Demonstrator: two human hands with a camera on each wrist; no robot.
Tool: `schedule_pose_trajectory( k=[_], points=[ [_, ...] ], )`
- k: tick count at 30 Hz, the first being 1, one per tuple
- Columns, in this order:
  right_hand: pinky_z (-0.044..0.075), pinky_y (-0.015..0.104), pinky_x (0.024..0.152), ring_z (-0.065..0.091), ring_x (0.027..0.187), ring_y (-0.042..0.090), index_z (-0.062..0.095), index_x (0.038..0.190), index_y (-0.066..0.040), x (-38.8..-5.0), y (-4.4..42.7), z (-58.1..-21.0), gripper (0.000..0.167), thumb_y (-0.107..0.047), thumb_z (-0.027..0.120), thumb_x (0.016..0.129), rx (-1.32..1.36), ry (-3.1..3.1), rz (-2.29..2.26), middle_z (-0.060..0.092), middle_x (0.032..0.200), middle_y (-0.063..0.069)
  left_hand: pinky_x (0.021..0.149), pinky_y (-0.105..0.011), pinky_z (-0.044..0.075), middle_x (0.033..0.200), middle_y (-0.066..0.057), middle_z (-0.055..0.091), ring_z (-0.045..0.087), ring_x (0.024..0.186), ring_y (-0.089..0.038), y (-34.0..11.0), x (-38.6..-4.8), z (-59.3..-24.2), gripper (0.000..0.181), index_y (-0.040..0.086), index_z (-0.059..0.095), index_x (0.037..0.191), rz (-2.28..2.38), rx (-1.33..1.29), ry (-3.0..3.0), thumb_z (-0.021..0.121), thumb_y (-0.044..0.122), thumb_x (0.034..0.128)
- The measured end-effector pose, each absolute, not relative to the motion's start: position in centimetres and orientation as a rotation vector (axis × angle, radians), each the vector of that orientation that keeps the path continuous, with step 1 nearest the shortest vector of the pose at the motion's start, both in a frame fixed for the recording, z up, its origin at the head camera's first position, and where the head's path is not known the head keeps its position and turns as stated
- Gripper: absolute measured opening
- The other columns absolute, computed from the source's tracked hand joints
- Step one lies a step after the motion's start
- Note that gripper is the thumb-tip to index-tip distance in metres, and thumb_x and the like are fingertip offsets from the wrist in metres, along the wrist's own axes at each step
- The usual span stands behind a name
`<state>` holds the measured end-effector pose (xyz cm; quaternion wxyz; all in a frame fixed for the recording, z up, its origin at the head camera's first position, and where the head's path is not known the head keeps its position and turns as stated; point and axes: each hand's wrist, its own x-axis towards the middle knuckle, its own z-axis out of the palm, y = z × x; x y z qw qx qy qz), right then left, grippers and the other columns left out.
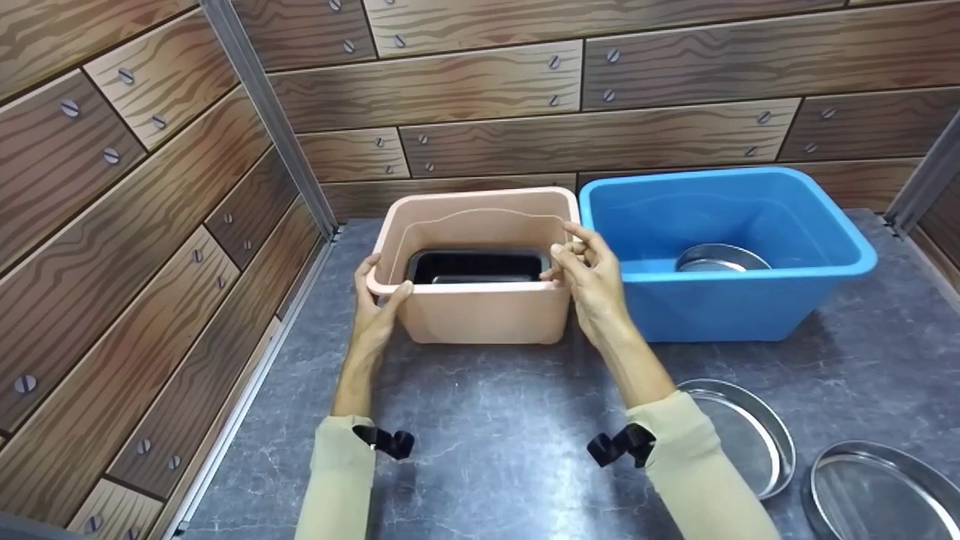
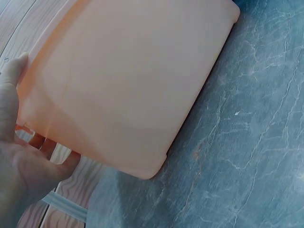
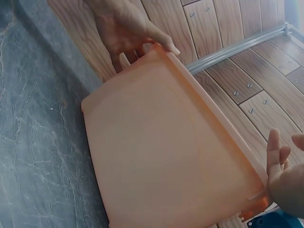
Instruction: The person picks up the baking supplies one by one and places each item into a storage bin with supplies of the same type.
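Observation:
A peach plastic bin [image 1: 487, 315] stands upright on the grey surface, with a black tray-like container [image 1: 480, 266] inside it. My left hand [image 1: 373, 311] grips the bin's near left corner, thumb over the rim and fingers under the lip along the side, as the left wrist view confirms. At the near right corner, my right hand [image 1: 592, 281] is against the rim, its thumb and forefinger lifted above the bin and loosely bent. Nothing shows between those fingertips. In the right wrist view, the right hand [image 3: 287, 183] touches the rim's end; its lower fingers are partly hidden.
Close by on the right stands a blue bin [image 1: 720, 307] with a round metal pan [image 1: 720, 259] inside. Two more round metal pans [image 1: 739, 442] lie at the front right, partly behind the right sleeve. Wood-patterned walls [image 1: 480, 90] enclose the left and back.

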<state>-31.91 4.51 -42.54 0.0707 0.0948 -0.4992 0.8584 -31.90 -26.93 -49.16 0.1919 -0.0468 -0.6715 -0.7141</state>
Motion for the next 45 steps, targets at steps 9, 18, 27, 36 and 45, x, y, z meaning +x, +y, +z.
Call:
schedule_pose_trajectory(
  k=[9,18,27,36,45],
  points=[
    [0.054,0.026,0.065,0.065,0.062,0.020,0.054,0.140,-0.002,-31.5,4.7,-42.3,0.041,-0.001,0.063,0.100,0.279,-1.499,2.578,0.054,0.090,0.005,0.117,-0.043,0.030,0.155,-0.024,0.037,0.035,0.143,-0.044,-26.7,-32.0,-49.2,0.076,0.012,0.030,0.155,-2.025,-0.135,-1.879,0.073,0.008,0.0927],
    [0.054,0.026,0.070,0.059,0.074,0.019,0.055,0.140,0.003,-30.7,5.4,-41.8,0.041,-0.003,0.064,0.100,0.308,-1.513,2.516,0.057,0.095,0.004,0.120,-0.046,0.026,0.158,-0.020,0.036,0.036,0.145,-0.038,-27.2,-31.6,-49.0,0.077,0.015,0.031,0.155,-2.003,-0.087,-1.916,0.076,0.012,0.0927],
    [0.055,0.026,0.074,0.058,0.089,0.021,0.058,0.138,0.001,-29.9,8.0,-41.5,0.038,-0.001,0.063,0.100,0.319,-1.472,2.441,0.060,0.104,0.008,0.120,-0.045,0.027,0.157,-0.021,0.036,0.036,0.145,-0.041,-27.2,-31.7,-49.0,0.077,0.012,0.031,0.155,-2.002,-0.112,-1.903,0.075,0.009,0.0921],
    [0.054,0.030,0.093,0.061,0.109,0.027,0.055,0.142,0.002,-29.3,12.0,-41.2,0.042,0.001,0.062,0.100,0.442,-1.570,2.249,0.063,0.124,0.017,0.120,-0.045,0.026,0.157,-0.022,0.036,0.036,0.145,-0.042,-26.7,-31.9,-48.8,0.077,0.012,0.030,0.155,-2.003,-0.126,-1.916,0.074,0.009,0.0928],
    [0.044,0.033,0.105,0.055,0.125,0.033,0.058,0.140,0.001,-28.6,15.9,-40.4,0.042,0.002,0.063,0.098,0.455,-1.511,2.189,0.066,0.127,0.017,0.120,-0.048,0.026,0.156,-0.022,0.038,0.035,0.146,-0.041,-27.1,-31.7,-49.0,0.075,0.013,0.031,0.155,-1.953,-0.125,-1.954,0.075,0.013,0.0938]
  ],
)
